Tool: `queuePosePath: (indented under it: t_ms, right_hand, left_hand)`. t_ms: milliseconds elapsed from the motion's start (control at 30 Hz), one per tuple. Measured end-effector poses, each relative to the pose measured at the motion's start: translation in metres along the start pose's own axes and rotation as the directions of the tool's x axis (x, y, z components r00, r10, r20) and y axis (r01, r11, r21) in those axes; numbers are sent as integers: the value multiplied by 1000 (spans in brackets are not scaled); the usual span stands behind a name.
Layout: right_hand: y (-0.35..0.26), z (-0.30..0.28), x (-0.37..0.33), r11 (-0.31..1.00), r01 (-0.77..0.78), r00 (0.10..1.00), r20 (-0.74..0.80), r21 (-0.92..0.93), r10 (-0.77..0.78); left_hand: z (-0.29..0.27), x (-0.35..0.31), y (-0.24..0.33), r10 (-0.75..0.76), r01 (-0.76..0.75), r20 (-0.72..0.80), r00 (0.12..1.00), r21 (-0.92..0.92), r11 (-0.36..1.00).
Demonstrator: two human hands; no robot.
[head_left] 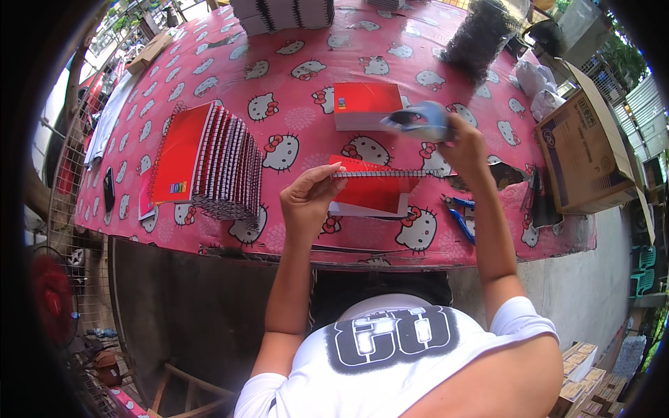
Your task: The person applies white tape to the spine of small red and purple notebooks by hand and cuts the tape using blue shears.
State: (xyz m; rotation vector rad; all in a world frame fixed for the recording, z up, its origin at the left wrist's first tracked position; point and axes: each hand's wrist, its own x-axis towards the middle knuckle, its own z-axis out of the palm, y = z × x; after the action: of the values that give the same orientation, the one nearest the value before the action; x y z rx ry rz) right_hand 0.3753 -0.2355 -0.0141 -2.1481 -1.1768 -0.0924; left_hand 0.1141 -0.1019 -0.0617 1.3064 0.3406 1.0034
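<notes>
Coiled notebook held above the table (300, 240), near its front edge. The fingers of the left hand (309, 193) pinch the left end of the notebook (376, 194) at its dark coil (383, 174); those of the right hand (465, 143) are wrapped around a blue object (425, 120), too blurred to identify, raised above the coil's right end. Likely faults: with only the left end visibly gripped, the pages could slide out of line, and the coil might then miss or tear a hole. The coil's right end appears to extend beyond the cover, so the moving right hand could snag or bend it. Nearby lie blue-handled pliers (461, 221) and a torn patch (507, 175) in the covering, either of which might catch a loose coil. A careless left elbow could topple the tall stack of bound notebooks (226, 167) standing to the left
</notes>
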Motion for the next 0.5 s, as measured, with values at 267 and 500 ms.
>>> queuePosePath:
  t_ms: [267,500]
  right_hand:
    - [51,-31,-99,979,132,990,72,-154,-122]
    - [18,-29,-153,985,97,986,146,-139,-77]
  left_hand:
    - [32,-7,45,461,-452,74,884,385,805]
    - [35,-48,12,284,-333,175,943,511,792]
